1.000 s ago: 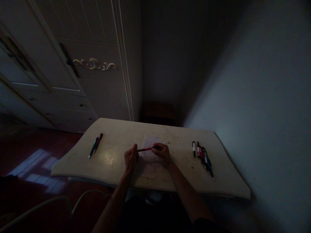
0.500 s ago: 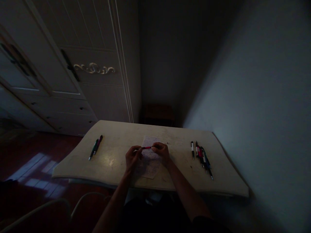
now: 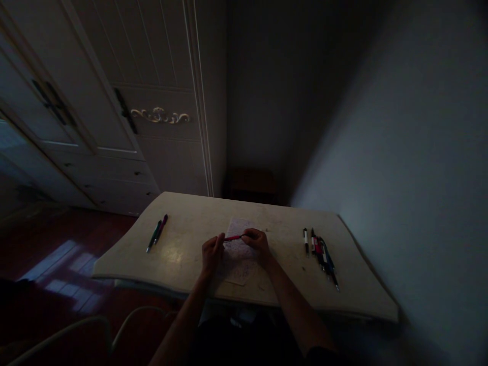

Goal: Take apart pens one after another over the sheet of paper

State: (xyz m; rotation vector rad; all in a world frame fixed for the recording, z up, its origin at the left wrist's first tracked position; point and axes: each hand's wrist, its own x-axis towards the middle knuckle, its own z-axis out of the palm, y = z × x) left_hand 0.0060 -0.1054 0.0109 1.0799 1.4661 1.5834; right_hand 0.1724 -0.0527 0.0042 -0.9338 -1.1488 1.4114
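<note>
Between my two hands, above a sheet of paper (image 3: 237,264) covered in marks, is a red pen (image 3: 232,238). My left hand (image 3: 212,252) is closed on the pen's left end, with the fingers pinched together. At its dark right end, my right hand (image 3: 257,241) grips it between thumb and fingers. The paper lies flat on the pale table (image 3: 190,274), partly covered by both hands. Dim light hides the finer details of the pen.
A green pen (image 3: 153,237) and a purple pen (image 3: 161,229) lie together on the table's left side. To the right lies a loose pile of several pens (image 3: 323,256), with a white and black pen (image 3: 305,241) beside it. A wardrobe (image 3: 163,162) stands behind on the left.
The view has shifted slightly, so everything sits a little lower and further right. My left fingers have changed their hold at the pen's left end, and the pen is tilted a bit more.
</note>
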